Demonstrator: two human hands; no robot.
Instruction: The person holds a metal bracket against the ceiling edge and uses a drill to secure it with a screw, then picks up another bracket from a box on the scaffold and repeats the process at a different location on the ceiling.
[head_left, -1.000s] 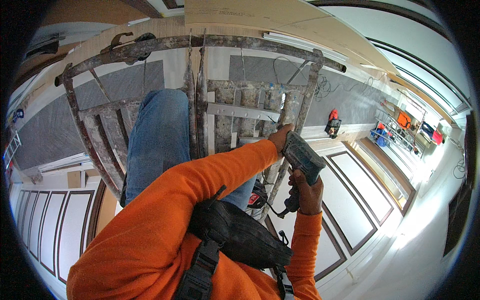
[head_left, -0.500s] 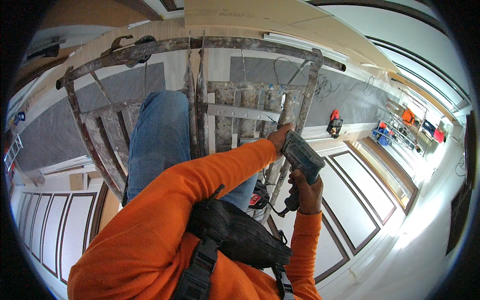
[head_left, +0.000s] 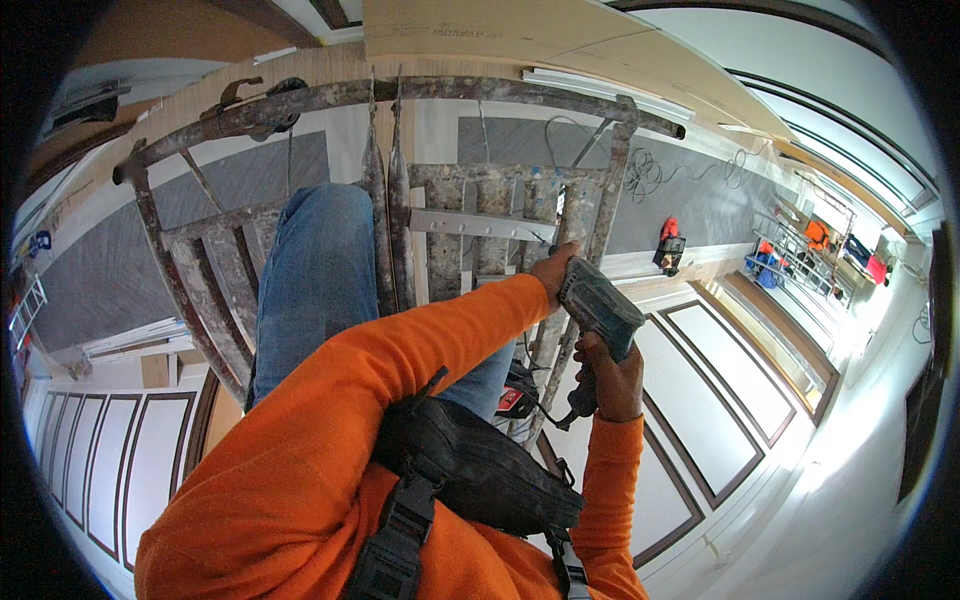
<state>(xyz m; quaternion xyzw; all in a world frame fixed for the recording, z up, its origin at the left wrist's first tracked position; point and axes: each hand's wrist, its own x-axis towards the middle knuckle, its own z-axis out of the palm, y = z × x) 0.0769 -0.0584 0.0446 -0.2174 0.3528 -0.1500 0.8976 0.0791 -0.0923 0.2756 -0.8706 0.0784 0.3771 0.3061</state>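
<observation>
My right hand is wrapped round the handle of a dark, worn corded power drill. At the drill's front end my left hand is closed, its fingers partly hidden behind the tool. A thin bit seems to point toward the right end of a light metal strip with holes, which lies across paint-spattered slats. Whether the bit touches the strip I cannot tell. The drill's cord hangs below the handle near my right knee.
Rusty scaffold tubes frame the platform under me. Far below, the grey floor holds a coiled cable and a black crate. White panelled walls stand at the right. A black waist bag sits against me.
Both hands and the drill have shifted very slightly left in the picture, along with the scaffold. My grip on the drill looks the same.
</observation>
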